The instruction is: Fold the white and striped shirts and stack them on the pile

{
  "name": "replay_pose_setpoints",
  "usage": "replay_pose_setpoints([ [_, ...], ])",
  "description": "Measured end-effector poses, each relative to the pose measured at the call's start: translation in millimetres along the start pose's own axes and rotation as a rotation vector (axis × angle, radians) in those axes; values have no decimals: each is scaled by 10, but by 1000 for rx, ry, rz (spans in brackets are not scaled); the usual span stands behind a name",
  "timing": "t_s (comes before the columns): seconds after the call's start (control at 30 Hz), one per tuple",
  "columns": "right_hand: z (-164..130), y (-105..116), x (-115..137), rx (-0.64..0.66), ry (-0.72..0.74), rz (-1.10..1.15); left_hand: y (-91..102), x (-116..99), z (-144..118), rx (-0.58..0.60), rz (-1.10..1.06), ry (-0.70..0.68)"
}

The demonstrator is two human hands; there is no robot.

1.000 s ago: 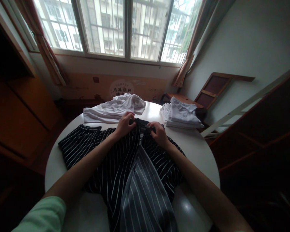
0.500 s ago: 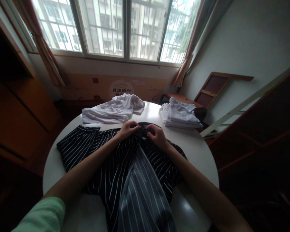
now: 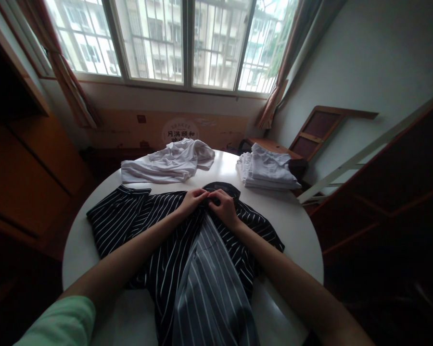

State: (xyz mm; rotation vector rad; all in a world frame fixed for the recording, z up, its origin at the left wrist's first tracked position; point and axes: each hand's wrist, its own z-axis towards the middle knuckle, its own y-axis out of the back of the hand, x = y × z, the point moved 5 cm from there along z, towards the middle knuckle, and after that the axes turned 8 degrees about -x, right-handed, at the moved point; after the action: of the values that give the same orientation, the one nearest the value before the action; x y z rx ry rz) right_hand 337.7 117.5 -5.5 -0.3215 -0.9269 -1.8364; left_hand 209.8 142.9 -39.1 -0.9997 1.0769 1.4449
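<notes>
Room: barred window across the top of the frame, curtains at both sides, wooden furniture at left and right.
Surface: round white table (image 3: 296, 226), centre of frame.
Shirt: black striped shirt (image 3: 166, 240) lies spread on the table, collar toward the window, hem toward the bottom edge; long axis runs bottom to top of frame.
Left hand (image 3: 193, 200): fingers curled narrow, pinching shirt cloth just below the collar.
Right hand (image 3: 222, 205): same, closed on the cloth, touching the left hand.
Key relation: both hands meet at the collar end, upper centre; neither is clearer nearer.
Others: 1 loose white garment (image 3: 168, 162) upper left of the shirt; 1 folded white stack (image 3: 267, 171) upper right, both apart from the hands.
</notes>
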Motion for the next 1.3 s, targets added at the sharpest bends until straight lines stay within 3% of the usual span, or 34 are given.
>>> replay_pose_setpoints([
  [0.27, 4, 61, -16, -128, 5, -39, 7, -82, -101, 8, -163, 170],
  [0.53, -2, 39, -5, -109, 44, -59, 35, 51, -59, -3, -278, 234],
  [0.9, -21, 53, 62, -141, 105, -64, 45, 26, -46, 20, -236, 196],
  [1.3, -36, 43, 125, -106, 158, -64, 69, 80, -21, -56, -314, 207],
])
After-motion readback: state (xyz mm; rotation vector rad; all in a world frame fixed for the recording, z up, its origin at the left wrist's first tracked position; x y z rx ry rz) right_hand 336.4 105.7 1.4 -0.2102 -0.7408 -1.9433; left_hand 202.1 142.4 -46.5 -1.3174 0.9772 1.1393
